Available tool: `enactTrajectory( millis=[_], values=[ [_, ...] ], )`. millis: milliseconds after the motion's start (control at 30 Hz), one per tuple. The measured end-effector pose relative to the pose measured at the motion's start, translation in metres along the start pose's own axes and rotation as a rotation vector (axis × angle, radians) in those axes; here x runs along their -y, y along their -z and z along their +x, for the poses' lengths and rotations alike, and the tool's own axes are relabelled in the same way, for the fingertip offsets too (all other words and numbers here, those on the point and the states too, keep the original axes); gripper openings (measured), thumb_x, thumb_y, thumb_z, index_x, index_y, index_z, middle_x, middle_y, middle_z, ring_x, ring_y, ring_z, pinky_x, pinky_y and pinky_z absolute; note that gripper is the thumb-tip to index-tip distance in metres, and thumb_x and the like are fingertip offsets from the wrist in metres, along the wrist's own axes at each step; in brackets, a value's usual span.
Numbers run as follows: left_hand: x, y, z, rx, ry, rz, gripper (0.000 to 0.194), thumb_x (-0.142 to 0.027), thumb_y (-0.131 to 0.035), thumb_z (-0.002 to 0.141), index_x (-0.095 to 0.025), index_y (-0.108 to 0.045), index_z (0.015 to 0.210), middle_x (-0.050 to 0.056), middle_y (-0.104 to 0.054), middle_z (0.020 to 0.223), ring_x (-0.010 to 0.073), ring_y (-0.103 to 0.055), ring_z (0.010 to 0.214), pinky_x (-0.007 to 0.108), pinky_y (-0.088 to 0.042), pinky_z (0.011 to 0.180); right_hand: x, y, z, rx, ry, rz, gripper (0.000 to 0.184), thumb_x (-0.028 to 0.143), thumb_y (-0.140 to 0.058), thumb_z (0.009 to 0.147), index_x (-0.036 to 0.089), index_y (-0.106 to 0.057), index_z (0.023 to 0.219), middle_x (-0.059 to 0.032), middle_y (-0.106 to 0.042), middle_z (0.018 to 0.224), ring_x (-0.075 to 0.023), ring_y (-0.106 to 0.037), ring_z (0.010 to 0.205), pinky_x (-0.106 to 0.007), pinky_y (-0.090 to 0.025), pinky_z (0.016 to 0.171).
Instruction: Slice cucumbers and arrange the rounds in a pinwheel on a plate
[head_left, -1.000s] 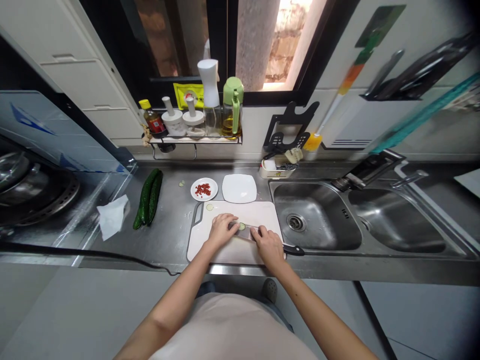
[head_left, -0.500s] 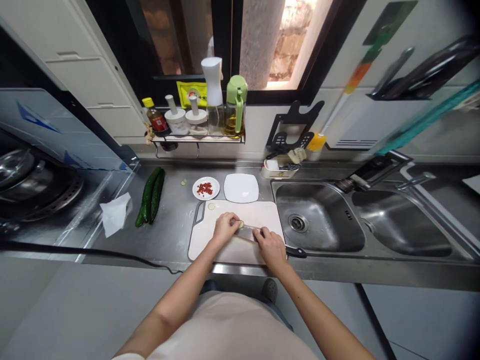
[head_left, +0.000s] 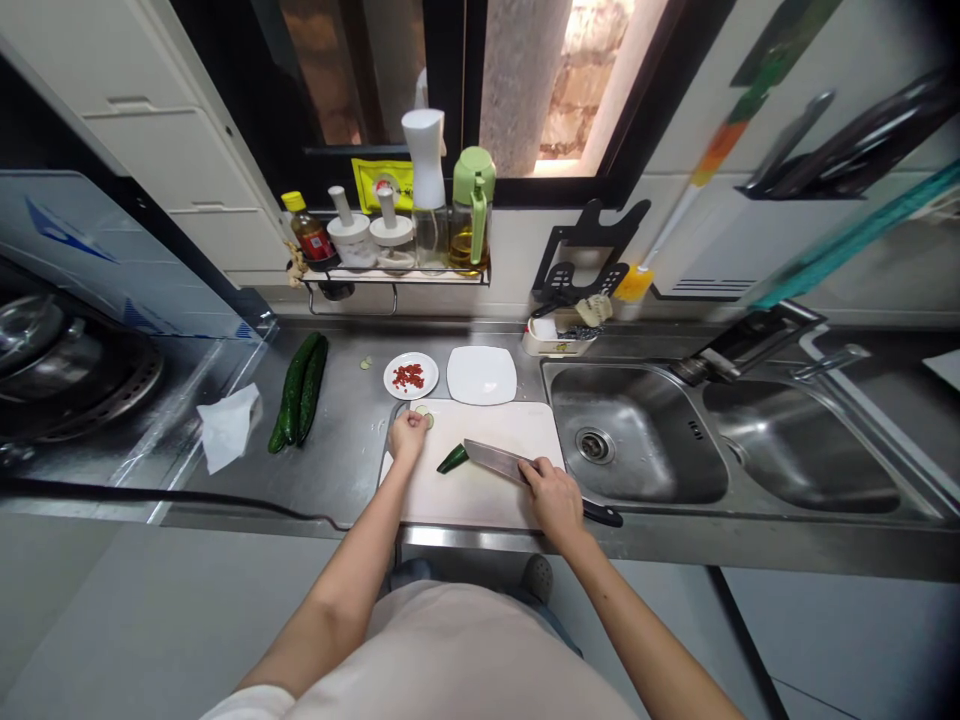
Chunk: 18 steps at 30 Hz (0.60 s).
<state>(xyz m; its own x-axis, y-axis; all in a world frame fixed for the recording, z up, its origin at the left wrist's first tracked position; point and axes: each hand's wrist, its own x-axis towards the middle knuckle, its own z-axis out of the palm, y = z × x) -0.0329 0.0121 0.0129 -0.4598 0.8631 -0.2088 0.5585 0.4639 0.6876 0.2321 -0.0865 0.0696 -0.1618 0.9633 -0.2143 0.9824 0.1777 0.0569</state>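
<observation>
My right hand (head_left: pixel 555 500) grips a kitchen knife (head_left: pixel 495 460) over the blade near the handle, and the black handle sticks out past the hand. Against the blade's tip lies a short dark green cucumber piece (head_left: pixel 451 459) on the white cutting board (head_left: pixel 480 505). At the board's upper left, my left hand (head_left: pixel 408 436) pinches a thin pale cucumber slice (head_left: pixel 429 421). Another slice (head_left: pixel 421 409) lies on the board right beside those fingertips.
Behind the board stand a white plate of chopped red bits (head_left: pixel 395 389) and a white square plate (head_left: pixel 482 375). Whole cucumbers (head_left: pixel 300 390) and a tissue (head_left: pixel 229 428) lie left. A double sink (head_left: pixel 637 440) is at right; a condiment rack (head_left: pixel 397 275) hangs above.
My left hand has moved left with a slice, from the blade to the board's upper left corner. The cucumber piece has come into view. The knife has shifted slightly, still in my right hand.
</observation>
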Motion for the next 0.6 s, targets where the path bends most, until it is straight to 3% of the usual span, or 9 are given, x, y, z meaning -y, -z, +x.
enactTrajectory(
  millis=[600],
  values=[
    [-0.009, -0.011, 0.024, -0.062, -0.096, 0.277, 0.017, -0.033, -0.055, 0.081, -0.025, -0.067, 0.089, 0.006, -0.068, 0.093, 0.0229, -0.060, 0.088, 0.029, -0.039, 0.071, -0.002, -0.001, -0.001, -0.025, -0.041, 0.025, 0.034, 0.021, -0.042, 0.092, 0.026, -0.057, 0.121, -0.0064, -0.058, 0.106, -0.0152, -0.054, 0.084, -0.026, -0.031, 0.072]
  ],
)
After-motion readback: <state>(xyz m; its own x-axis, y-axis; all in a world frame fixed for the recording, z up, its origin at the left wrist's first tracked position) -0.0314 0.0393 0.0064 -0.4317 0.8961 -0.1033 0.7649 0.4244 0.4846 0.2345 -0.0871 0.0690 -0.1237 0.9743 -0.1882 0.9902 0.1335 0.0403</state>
